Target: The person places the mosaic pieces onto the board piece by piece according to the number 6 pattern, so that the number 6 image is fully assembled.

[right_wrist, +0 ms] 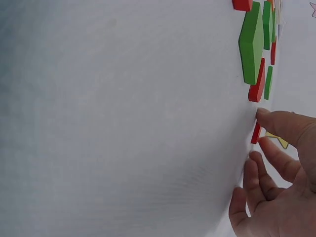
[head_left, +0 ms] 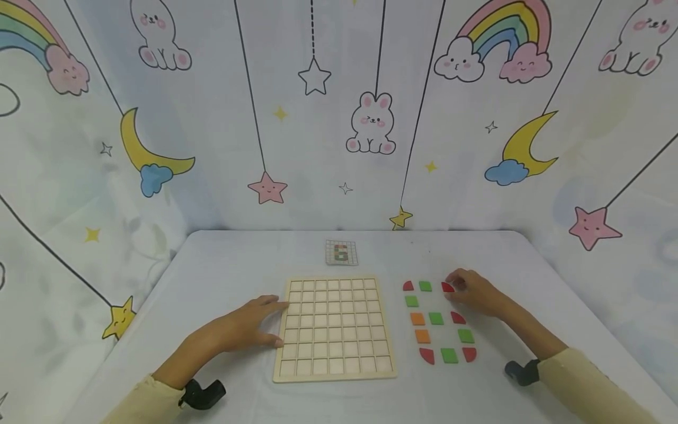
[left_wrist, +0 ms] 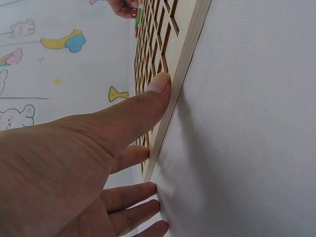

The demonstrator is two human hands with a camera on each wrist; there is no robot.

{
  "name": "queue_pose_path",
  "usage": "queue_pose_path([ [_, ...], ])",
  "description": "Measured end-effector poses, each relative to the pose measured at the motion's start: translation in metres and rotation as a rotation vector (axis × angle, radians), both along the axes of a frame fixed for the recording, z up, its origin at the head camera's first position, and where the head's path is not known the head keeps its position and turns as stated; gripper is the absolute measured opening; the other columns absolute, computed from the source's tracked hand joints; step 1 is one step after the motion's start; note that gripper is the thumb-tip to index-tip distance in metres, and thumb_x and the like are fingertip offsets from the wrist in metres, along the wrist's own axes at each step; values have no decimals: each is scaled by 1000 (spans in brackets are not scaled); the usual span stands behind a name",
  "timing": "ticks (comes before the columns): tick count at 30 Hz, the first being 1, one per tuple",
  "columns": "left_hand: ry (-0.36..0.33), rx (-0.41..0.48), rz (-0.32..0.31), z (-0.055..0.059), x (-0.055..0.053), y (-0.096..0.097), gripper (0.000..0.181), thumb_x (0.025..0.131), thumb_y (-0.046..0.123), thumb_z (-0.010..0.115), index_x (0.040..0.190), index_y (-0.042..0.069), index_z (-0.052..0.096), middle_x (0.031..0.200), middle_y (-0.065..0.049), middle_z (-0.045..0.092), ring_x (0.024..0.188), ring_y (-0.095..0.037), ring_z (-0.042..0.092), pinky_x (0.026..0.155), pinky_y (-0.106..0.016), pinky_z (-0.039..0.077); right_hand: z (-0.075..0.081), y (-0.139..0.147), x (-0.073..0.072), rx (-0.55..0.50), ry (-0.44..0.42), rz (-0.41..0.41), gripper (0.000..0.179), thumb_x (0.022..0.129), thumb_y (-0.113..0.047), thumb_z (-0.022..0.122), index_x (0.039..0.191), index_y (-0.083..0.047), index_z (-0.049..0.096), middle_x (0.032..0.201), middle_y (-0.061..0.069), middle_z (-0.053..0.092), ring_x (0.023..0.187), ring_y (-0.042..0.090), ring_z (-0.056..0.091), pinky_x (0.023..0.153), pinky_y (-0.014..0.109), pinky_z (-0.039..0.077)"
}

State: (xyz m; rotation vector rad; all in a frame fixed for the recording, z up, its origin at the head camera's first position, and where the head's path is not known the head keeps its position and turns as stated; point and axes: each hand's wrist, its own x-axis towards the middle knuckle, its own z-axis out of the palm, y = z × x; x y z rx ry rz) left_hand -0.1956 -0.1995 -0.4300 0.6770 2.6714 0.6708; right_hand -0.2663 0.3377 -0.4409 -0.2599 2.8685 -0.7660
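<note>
A pale wooden grid board (head_left: 336,330) lies on the white cloth. My left hand (head_left: 246,327) rests at its left side, fingers spread, with thumb and index tip on the frame; the left wrist view shows this thumb (left_wrist: 140,111) along the edge. At the upper right of a group of flat pieces, my right hand (head_left: 474,290) has thumb and index at opposite sides of a red quarter-circle piece (head_left: 447,287), pinching it close to the cloth. In the right wrist view that red piece (right_wrist: 256,132) shows between the two fingertips; the other fingers are loosely bent.
Several green squares (head_left: 436,318), orange squares (head_left: 417,318) and other red quarter-circle pieces (head_left: 469,354) lie in loose rows right of the board. Behind the board is a small card (head_left: 341,252) with a coloured pattern on a grid. A printed cloth backdrop (head_left: 318,147) surrounds the table.
</note>
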Motion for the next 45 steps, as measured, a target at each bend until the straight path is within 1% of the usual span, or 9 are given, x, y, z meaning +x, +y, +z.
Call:
queue_pose_path([
  [7,-11,-20,-2,1,-2,1,84,91,45,83,156,5,48,161,-29,40,150,-49,38,120,-66,35,-2,1,-1,-43,-47,-12,37,101,-22,73,130,-1,62,129,22,65,120,39,58,109,61,51],
  [14,-27,-9,7,3,-2,2,85,91,43,83,157,4,47,162,-29,39,151,-50,36,120,-67,35,-1,1,-2,-64,-55,-32,32,102,-20,70,126,0,63,121,18,66,114,35,59,106,58,53],
  [26,-28,-21,12,4,0,2,84,93,44,81,159,6,45,164,-28,37,152,-48,35,120,-67,34,-2,-1,-2,-24,-2,-16,28,101,-17,71,120,2,64,111,13,68,103,28,61,98,52,58],
  [32,-29,-18,17,3,1,2,84,92,44,81,159,6,45,164,-27,37,153,-48,35,121,-67,34,0,-4,0,-17,26,-15,27,100,-14,71,118,5,63,108,16,68,100,30,62,94,51,59],
  [38,-25,-22,16,2,0,2,84,93,44,81,159,7,45,165,-27,37,153,-47,35,121,-66,34,0,-9,1,-24,47,-29,28,100,-15,71,119,4,63,109,16,70,100,29,63,95,51,60],
  [40,-23,-22,16,2,0,2,84,92,43,81,159,7,45,164,-27,37,152,-48,36,120,-66,35,0,-12,0,-27,54,-22,29,100,-14,72,119,5,63,109,16,70,99,29,63,96,52,60],
  [45,-21,-27,21,4,1,3,84,92,42,81,159,6,45,164,-27,38,152,-48,36,121,-66,34,5,-28,-2,-31,59,-2,29,99,-13,72,121,4,63,110,15,70,100,28,63,97,52,59],
])
